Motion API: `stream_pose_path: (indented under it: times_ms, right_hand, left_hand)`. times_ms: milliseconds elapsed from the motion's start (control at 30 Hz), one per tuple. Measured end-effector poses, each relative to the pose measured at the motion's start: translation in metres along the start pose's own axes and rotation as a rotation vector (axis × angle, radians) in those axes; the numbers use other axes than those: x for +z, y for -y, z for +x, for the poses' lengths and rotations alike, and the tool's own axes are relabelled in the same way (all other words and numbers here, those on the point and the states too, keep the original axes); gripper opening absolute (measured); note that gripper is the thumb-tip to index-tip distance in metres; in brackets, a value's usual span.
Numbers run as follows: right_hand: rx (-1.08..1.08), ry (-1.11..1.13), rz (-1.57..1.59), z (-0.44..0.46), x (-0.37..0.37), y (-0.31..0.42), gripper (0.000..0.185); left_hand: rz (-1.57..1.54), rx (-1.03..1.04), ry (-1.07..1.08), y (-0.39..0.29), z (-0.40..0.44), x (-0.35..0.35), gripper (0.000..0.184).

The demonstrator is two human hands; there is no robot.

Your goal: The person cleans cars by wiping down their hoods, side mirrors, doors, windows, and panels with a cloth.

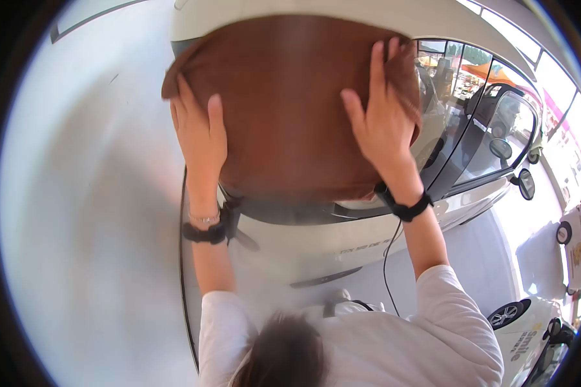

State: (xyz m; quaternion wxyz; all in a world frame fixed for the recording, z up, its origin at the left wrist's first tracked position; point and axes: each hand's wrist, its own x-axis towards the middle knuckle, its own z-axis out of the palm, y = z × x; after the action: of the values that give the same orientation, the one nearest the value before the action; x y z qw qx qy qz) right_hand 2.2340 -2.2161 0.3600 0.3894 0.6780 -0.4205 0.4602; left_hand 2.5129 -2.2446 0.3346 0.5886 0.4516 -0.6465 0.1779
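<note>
A brown cloth (pixel 290 103) is spread over the glass at the end of a white car (pixel 284 248), hiding most of that pane. My left hand (pixel 201 135) lies on the cloth's left side with fingers stretched out; its fingertips are near a folded corner. On the right side, my right hand (pixel 386 122) presses flat with fingers apart, and the upper fingertips reach the cloth's bunched top right corner. Neither hand is closed around the fabric. Black bands circle both wrists.
The car's side windows (pixel 461 97) and a side mirror (pixel 527 184) are to the right. A thin black cable (pixel 386 271) hangs below my right wrist. Another white vehicle (pixel 529 342) stands at the lower right. A pale wall or floor surface (pixel 90 193) fills the left.
</note>
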Motion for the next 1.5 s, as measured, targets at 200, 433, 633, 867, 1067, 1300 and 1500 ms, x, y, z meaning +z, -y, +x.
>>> stream_pose_path:
  times_ms: [200,433,633,867,1067,1300,1500]
  right_hand:
    - [-0.077,0.276,0.118,-0.056,0.007,0.034,0.080]
    - [-0.168,0.576,0.227,-0.126,0.009,0.060,0.054]
    - [-0.158,0.743,0.435,-0.225,-0.005,0.059,0.041]
    - [-0.040,0.780,0.444,-0.263,-0.059,-0.019,0.052]
    - [-0.055,0.532,0.216,-0.207,-0.073,-0.143,0.066]
    - [0.045,0.087,0.072,-0.042,-0.106,-0.228,0.072]
    - [0.092,-0.027,0.150,-0.025,-0.064,-0.259,0.071]
  left_hand:
    - [-0.081,-0.180,0.150,0.052,-0.088,0.001,0.069]
    - [0.092,-0.444,0.429,0.057,-0.207,-0.008,0.064]
    - [0.295,-0.637,0.708,0.042,-0.333,-0.026,0.070]
    - [0.001,-0.768,0.629,-0.061,-0.312,-0.036,0.070]
    - [-0.221,-0.486,0.476,-0.155,-0.209,-0.016,0.066]
    - [-0.050,0.029,0.063,-0.233,-0.074,0.054,0.067]
    - [0.336,0.141,-0.093,-0.237,-0.039,0.127,0.069]
